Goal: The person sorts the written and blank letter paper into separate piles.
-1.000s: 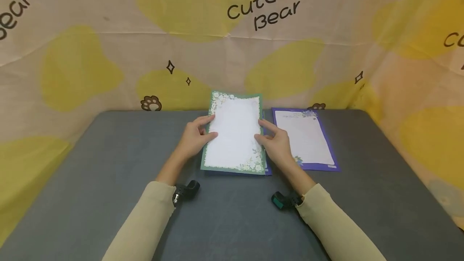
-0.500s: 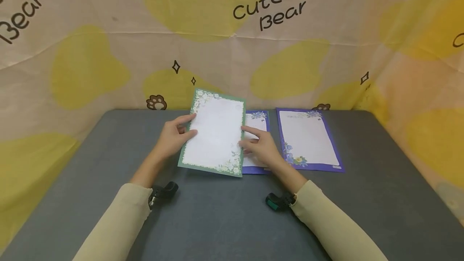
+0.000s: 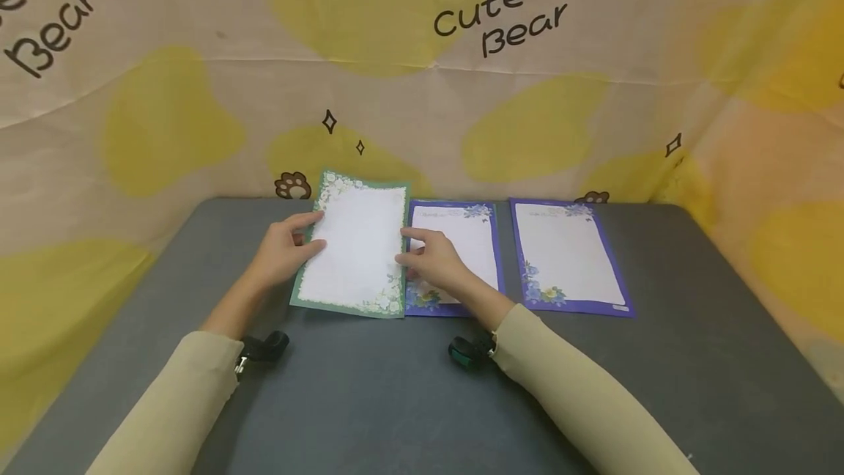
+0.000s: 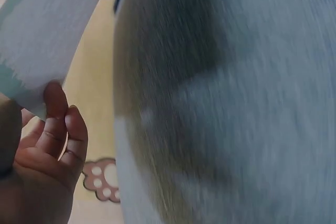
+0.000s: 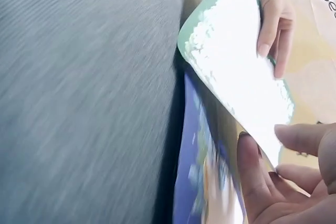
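Observation:
A white sheet with a green floral border (image 3: 356, 248) is held up by both hands, tilted, its far edge above the table's back edge. My left hand (image 3: 282, 249) pinches its left edge, with the thumb on the front face. On the right edge, my right hand (image 3: 435, 261) pinches it between thumb and fingers; the right wrist view shows this sheet (image 5: 236, 56) raised above a purple-bordered one (image 5: 191, 145). Directly right of the green sheet lies a purple-bordered floral sheet (image 3: 455, 240), partly covered by my right hand.
Another purple-bordered sheet (image 3: 570, 255) lies farther right on the grey table (image 3: 369, 402), separated by a narrow gap. A patterned cloth (image 3: 395, 108) with lettering and paw prints hangs behind the table's back edge.
Both hands have carried the green-bordered sheet leftward, and its near edge is lower. The middle purple-bordered sheet, mostly covered before, is now largely uncovered. The view has shifted slightly.

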Available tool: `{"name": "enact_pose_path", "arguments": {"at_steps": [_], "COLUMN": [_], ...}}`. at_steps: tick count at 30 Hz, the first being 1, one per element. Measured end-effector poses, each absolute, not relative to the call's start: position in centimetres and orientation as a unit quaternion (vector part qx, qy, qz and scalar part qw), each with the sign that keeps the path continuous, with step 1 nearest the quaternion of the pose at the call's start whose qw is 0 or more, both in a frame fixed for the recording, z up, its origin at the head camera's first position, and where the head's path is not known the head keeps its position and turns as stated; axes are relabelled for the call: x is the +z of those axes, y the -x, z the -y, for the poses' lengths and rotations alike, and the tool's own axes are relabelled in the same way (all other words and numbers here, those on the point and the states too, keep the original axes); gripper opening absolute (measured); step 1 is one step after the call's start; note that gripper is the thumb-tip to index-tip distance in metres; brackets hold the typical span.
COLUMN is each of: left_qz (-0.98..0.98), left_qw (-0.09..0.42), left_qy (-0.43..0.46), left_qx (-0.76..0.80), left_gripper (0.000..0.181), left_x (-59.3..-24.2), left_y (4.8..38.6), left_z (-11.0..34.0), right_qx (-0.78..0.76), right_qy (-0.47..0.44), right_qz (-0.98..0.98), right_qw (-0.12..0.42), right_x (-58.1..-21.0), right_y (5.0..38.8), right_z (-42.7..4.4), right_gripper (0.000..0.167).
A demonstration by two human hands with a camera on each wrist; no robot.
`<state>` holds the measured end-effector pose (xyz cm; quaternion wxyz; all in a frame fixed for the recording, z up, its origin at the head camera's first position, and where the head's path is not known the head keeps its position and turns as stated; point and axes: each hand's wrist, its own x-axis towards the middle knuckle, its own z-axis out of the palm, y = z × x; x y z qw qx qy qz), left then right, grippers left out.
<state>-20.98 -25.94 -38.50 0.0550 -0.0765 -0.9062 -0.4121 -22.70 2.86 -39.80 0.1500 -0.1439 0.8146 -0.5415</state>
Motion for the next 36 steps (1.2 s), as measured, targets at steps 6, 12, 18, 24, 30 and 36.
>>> {"name": "enact_pose_path", "arguments": {"at_steps": [6, 12, 18, 24, 30, 36], "left_qz": [0.934, 0.948, 0.957, 0.967, 0.981, 0.984], "left_qw": [0.050, 0.010, -0.038, -0.066, -0.086, -0.051], "left_qy": [0.069, 0.077, 0.086, 0.075, 0.058, 0.079], "left_qx": [-0.346, -0.310, -0.274, -0.233, -0.166, -0.154], "left_gripper": [0.052, 0.053, 0.056, 0.059, 0.060, 0.054], "left_x": [-38.8, -39.1, -39.5, -39.6, -38.7, -37.6], "left_y": [21.6, 22.4, 22.9, 23.0, 23.2, 22.8], "left_z": [27.3, 27.9, 28.1, 28.2, 27.7, 25.2], "right_qx": [-0.518, -0.471, -0.431, -0.405, -0.373, -0.349], "right_qy": [0.146, 0.137, 0.158, 0.181, 0.250, 0.258], "right_qz": [-0.829, -0.861, -0.882, -0.891, -0.892, -0.899], "right_qw": [0.154, 0.137, 0.105, 0.094, 0.055, 0.056], "right_x": [-39.7, -40.1, -40.5, -39.9, -39.0, -38.7], "right_y": [23.2, 23.7, 24.0, 23.6, 23.0, 23.3], "right_z": [-0.7, 0.5, 1.2, 0.5, -3.8, -9.3], "right_gripper": [0.059, 0.058, 0.055, 0.053, 0.041, 0.044]}}
